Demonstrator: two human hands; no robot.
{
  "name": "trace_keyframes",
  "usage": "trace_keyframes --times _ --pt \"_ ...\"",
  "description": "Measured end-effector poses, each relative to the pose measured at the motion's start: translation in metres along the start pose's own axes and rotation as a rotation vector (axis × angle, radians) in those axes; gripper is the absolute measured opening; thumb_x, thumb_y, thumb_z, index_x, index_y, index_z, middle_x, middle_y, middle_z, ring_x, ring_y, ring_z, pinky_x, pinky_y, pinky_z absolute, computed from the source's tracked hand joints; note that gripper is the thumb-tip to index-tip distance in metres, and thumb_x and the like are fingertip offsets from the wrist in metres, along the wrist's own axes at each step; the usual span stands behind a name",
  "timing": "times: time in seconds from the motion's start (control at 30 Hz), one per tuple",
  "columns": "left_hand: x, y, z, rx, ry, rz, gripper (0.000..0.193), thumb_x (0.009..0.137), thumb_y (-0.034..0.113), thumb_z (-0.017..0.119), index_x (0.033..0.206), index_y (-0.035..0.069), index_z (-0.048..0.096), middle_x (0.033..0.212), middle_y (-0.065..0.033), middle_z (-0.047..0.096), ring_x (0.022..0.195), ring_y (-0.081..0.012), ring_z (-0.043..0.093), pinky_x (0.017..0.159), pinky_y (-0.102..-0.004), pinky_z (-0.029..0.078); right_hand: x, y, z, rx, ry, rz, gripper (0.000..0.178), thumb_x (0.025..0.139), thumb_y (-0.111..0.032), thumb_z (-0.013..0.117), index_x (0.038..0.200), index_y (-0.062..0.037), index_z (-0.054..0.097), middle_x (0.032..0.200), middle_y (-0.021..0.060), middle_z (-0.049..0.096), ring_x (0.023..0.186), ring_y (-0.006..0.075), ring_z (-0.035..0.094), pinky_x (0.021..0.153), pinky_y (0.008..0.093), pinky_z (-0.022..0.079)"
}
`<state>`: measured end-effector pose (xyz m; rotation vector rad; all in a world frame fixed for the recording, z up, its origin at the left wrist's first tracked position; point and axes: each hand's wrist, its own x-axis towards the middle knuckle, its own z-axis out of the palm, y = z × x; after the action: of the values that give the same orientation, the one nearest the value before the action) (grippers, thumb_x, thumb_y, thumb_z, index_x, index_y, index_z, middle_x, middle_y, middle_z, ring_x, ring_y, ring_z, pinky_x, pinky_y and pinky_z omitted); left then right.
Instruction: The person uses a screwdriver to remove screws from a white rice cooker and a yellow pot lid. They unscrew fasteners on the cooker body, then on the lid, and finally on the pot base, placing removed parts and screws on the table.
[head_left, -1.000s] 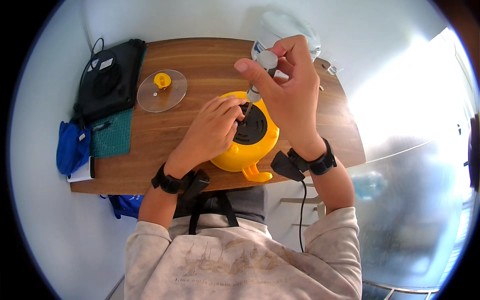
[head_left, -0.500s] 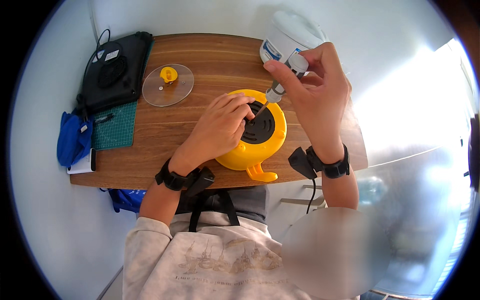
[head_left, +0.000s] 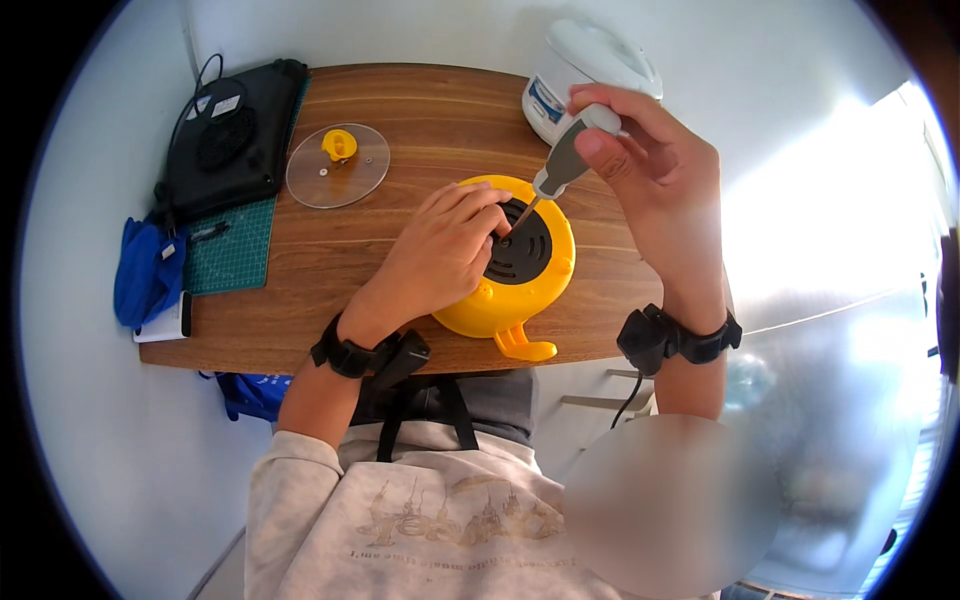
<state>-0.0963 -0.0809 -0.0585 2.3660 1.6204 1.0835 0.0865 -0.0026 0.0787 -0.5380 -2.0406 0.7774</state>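
Observation:
A yellow electric pot (head_left: 500,315) sits bottom-up on the table, its black vented base plate (head_left: 535,250) facing me. My left hand (head_left: 440,243) lies over the pot's left side, holding it, fingers bent over the base near the middle. In my right hand (head_left: 660,165) is a screwdriver (head_left: 570,160) with a grey handle, held between thumb and fingers. Its shaft slants down to the centre of the base, beside my left fingertips; the screw at the tip is too small to make out.
A clear round lid (head_left: 310,180) bears a yellow knob piece (head_left: 339,145) and small hardware. At the left are a black appliance (head_left: 245,150), a green cutting mat (head_left: 235,260) and a blue cloth pouch (head_left: 150,275). A white lidded tub (head_left: 600,65) stands at the back right.
My right hand and wrist have shifted right and turned, with the fingers placed differently around the screwdriver handle. The screwdriver tip stays at the base's centre. My left hand has barely moved.

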Motion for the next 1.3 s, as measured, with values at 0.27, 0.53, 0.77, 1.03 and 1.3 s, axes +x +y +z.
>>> trace_keyframes --times 0.27,0.53,0.77,1.03,1.3 --pt "0.001 0.000 0.000 0.029 0.026 -0.002 0.016 0.094 0.004 0.054 0.109 0.007 0.060 0.140 -0.0124 0.056 0.138 -0.0315 0.046 0.120 -0.0471 0.031 0.000 0.001 0.017 -0.150 0.174 -0.148 0.024 0.087 -0.011 0.078 0.111 -0.0091 0.075 0.102 0.0064 0.069 0.089 0.0185 0.071 0.080 0.0291 0.060" --pt "0.002 0.001 -0.002 0.022 0.024 -0.004 0.015 0.093 0.006 0.055 0.108 0.007 0.057 0.139 -0.0122 0.055 0.137 -0.0334 0.045 0.119 -0.0481 0.031 -0.002 -0.009 0.023 -0.383 0.212 -0.166 0.029 0.081 -0.009 0.083 0.109 -0.0085 0.075 0.104 0.0073 0.070 0.089 0.0199 0.072 0.081 0.0274 0.060" --pt "0.003 0.004 -0.001 -0.007 0.067 0.018 0.015 0.092 0.004 0.056 0.107 0.006 0.058 0.134 -0.0136 0.056 0.134 -0.0342 0.047 0.116 -0.0476 0.034 0.000 -0.008 0.028 0.015 0.142 -0.115 0.031 0.081 -0.006 0.081 0.110 -0.0064 0.072 0.104 0.0072 0.071 0.089 0.0211 0.072 0.081 0.0302 0.059" --pt "0.003 0.004 0.002 0.037 0.064 0.021 0.017 0.091 0.004 0.057 0.108 0.007 0.058 0.134 -0.0139 0.055 0.134 -0.0342 0.047 0.116 -0.0473 0.035 0.000 0.000 0.025 -0.181 0.163 -0.188 0.033 0.078 -0.010 0.084 0.109 -0.0070 0.071 0.098 0.0085 0.067 0.086 0.0215 0.068 0.080 0.0306 0.056" --pt "0.006 0.004 0.000 0.012 0.094 0.022 0.018 0.087 0.001 0.058 0.105 0.005 0.060 0.132 -0.0138 0.059 0.129 -0.0337 0.051 0.112 -0.0457 0.039 -0.003 -0.012 0.029 -0.199 0.239 -0.099 0.033 0.077 -0.006 0.083 0.106 -0.0075 0.069 0.098 0.0092 0.064 0.082 0.0223 0.066 0.077 0.0323 0.055"
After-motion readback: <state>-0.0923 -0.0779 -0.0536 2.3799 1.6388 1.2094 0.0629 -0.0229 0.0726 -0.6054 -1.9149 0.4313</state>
